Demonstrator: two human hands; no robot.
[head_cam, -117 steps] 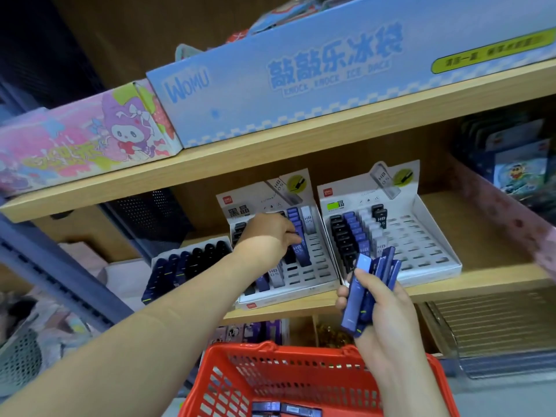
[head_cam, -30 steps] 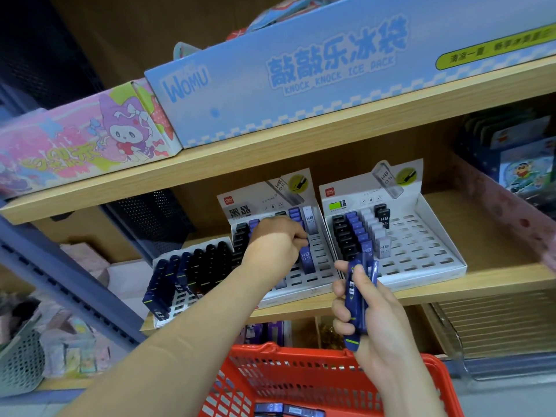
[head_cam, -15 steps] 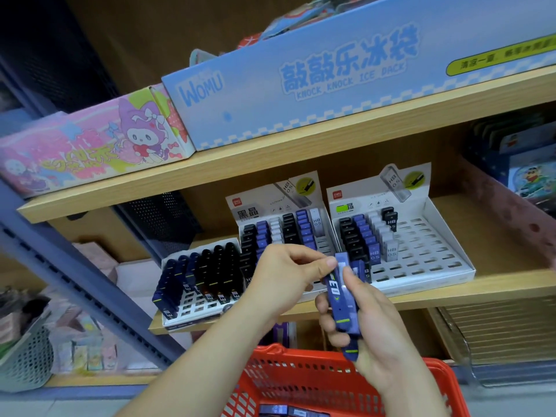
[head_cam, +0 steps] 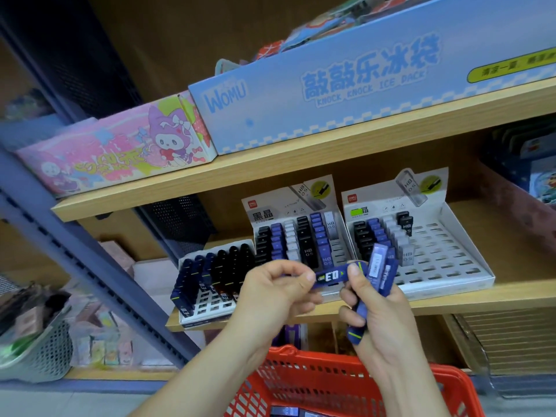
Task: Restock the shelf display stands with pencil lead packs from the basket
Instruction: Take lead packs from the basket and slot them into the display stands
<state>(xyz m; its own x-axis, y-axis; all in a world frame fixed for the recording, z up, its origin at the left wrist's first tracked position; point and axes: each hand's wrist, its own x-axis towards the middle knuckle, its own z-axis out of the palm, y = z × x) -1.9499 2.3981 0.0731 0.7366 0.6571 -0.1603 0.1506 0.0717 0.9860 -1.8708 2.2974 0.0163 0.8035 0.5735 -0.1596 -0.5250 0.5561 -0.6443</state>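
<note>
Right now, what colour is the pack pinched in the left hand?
The pack is dark blue with white lettering and a green accent; head view.

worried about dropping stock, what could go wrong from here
The left hand pinches one blue pack by its end only, so it may slip and fall, possibly missing the red basket. The right hand grips several packs in a loose bundle; they could fan out and drop.

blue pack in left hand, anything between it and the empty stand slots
Nothing visible. The blue pack, pinched by the left hand, is in open air before the stands; the bundle in the right hand covers a near corner of the right stand.
</note>
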